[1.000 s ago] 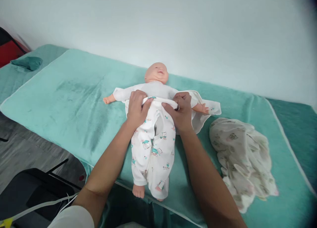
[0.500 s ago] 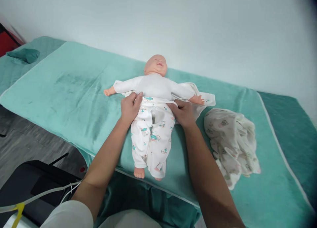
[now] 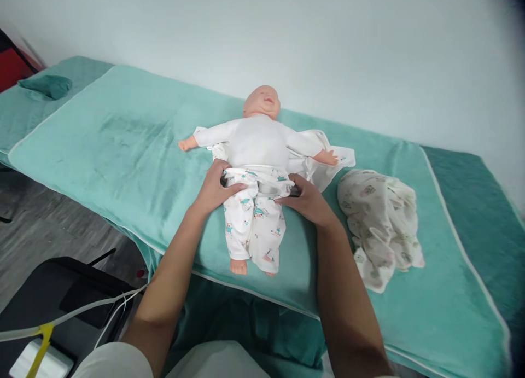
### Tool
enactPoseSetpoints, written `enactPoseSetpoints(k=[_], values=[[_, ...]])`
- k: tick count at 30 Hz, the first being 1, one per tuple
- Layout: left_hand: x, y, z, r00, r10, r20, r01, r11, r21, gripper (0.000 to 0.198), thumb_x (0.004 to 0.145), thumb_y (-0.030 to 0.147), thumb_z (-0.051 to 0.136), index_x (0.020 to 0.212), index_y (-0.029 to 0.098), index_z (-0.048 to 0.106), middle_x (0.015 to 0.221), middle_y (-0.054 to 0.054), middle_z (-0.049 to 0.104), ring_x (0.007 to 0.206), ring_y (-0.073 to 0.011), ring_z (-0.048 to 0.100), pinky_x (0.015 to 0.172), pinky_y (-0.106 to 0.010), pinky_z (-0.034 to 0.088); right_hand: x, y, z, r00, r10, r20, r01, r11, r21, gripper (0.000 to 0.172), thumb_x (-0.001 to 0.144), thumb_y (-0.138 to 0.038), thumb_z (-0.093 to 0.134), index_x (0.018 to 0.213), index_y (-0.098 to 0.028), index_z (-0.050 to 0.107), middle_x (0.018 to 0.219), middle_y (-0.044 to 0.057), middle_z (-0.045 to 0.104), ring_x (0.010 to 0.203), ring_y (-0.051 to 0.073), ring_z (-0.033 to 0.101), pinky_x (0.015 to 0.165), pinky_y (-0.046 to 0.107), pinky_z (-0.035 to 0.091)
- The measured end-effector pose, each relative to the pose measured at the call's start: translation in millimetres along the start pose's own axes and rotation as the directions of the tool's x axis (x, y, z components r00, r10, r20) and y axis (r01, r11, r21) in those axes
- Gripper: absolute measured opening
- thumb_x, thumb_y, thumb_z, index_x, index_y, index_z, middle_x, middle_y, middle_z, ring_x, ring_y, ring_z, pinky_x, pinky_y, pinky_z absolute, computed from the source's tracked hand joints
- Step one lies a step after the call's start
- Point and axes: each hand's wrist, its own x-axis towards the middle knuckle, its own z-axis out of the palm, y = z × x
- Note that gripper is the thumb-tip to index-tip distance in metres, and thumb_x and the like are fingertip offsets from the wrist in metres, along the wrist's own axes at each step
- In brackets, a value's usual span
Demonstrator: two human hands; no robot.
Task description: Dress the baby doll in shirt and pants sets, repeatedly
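A baby doll (image 3: 262, 140) in a white long-sleeved top lies on its back, arms spread and bare feet towards me. Its white pants (image 3: 256, 219) have a teal and pink animal print, and the fabric is bunched below the waist. My left hand (image 3: 215, 189) curls round the pants at one hip, its thumb across the front. At the opposite hip, my right hand (image 3: 305, 200) curls round the pants side; some fingertips are hidden. A printed white garment (image 3: 320, 170) is spread beneath the doll's back and arms.
The doll lies on a teal-covered massage bed (image 3: 135, 148) against a pale wall (image 3: 328, 50). Right of my right arm sits a crumpled printed cloth (image 3: 381, 225). A black chair (image 3: 53, 296) stands at lower left, with a cable (image 3: 82, 309) running to my left arm.
Both hands have moved from the waistband down to the hip sides, thumbs now lower on the pants. The pants' upper part has bunched up. The view has shifted slightly.
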Motion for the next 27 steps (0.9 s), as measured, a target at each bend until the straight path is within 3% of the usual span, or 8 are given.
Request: enactPoseSetpoints(k=[5,10,14,18,20,23,27], values=[[-6.0,-3.1,2.3,0.989,0.143,-0.038,-0.141,0.988,0.055,0.037,0.089,0.048,0.078,0.082,0.023,0.051,0.096,-0.004,0.06,0.095,-0.0211,0.058,0.086,-0.036,0.048,-8.6,1.3,17.6,0.977,-0.164,-0.136,0.139,0.974,-0.178,0.024,0.077,-0.036,0.075,0.069,-0.022,0.058,0.068,-0.004,0.055,0.069,0.015,0.05,0.066,0.029,0.037],[3.8,-0.6,6.9,0.992,0.129,-0.011,-0.121,0.95,0.288,0.034,0.095,0.044,0.07,0.078,0.024,0.049,0.08,-0.001,0.057,0.084,-0.0221,0.056,0.079,-0.038,0.041,-6.4,2.3,34.8,0.914,-0.313,-0.257,0.226,0.921,-0.317,0.029,0.081,-0.03,0.065,0.06,-0.023,0.045,0.06,-0.005,0.044,0.062,0.015,0.043,0.066,0.032,0.032],[27.7,-5.9,14.6,0.995,0.091,-0.045,-0.07,0.935,0.347,0.027,0.095,0.038,0.068,0.08,0.024,0.051,0.084,-0.002,0.06,0.087,-0.0233,0.056,0.082,-0.038,0.04,8.5,-3.0,43.4,0.838,-0.396,-0.375,0.261,0.895,-0.361,0.02,0.079,-0.021,0.06,0.065,-0.024,0.046,0.072,-0.001,0.052,0.07,0.017,0.049,0.068,0.034,0.037],[41.3,-9.7,19.6,0.994,0.03,-0.104,0.004,0.95,0.312,0.021,0.093,0.034,0.069,0.083,0.023,0.054,0.088,-0.003,0.063,0.088,-0.0231,0.057,0.083,-0.037,0.04,18.4,-7.6,49.5,0.802,-0.366,-0.473,0.177,0.901,-0.397,0.013,0.082,-0.021,0.057,0.074,-0.026,0.046,0.088,0.003,0.055,0.084,0.021,0.054,0.079,0.037,0.045],[40.0,-7.7,19.5,0.992,-0.014,-0.126,0.048,0.961,0.274,0.019,0.091,0.034,0.07,0.084,0.023,0.056,0.087,-0.003,0.064,0.086,-0.0223,0.057,0.081,-0.036,0.04,19.3,-7.1,51.2,0.806,-0.306,-0.506,0.123,0.924,-0.363,0.007,0.082,-0.024,0.056,0.084,-0.026,0.05,0.091,0.002,0.055,0.085,0.021,0.053,0.081,0.037,0.046],[30.5,-0.5,15.0,0.988,-0.106,-0.11,0.124,0.976,0.179,0.019,0.09,0.038,0.071,0.089,0.023,0.059,0.086,0.0,0.065,0.083,-0.0198,0.057,0.076,-0.032,0.04,15.6,-3.7,49.1,0.849,-0.155,-0.505,0.067,0.98,-0.188,0.026,0.079,-0.031,0.061,0.103,-0.026,0.053,0.095,0.001,0.057,0.083,0.019,0.052,0.078,0.034,0.047],[11.7,8.3,1.5,0.983,-0.184,0.022,0.183,0.982,0.035,0.031,0.089,0.048,0.072,0.085,0.021,0.058,0.079,0.002,0.059,0.076,-0.0163,0.053,0.071,-0.029,0.039,3.2,-2.0,36.2,0.955,-0.038,-0.294,0.017,0.997,-0.073,0.043,0.074,-0.045,0.075,0.106,-0.026,0.053,0.09,-0.002,0.056,0.078,0.018,0.049,0.071,0.031,0.044]])
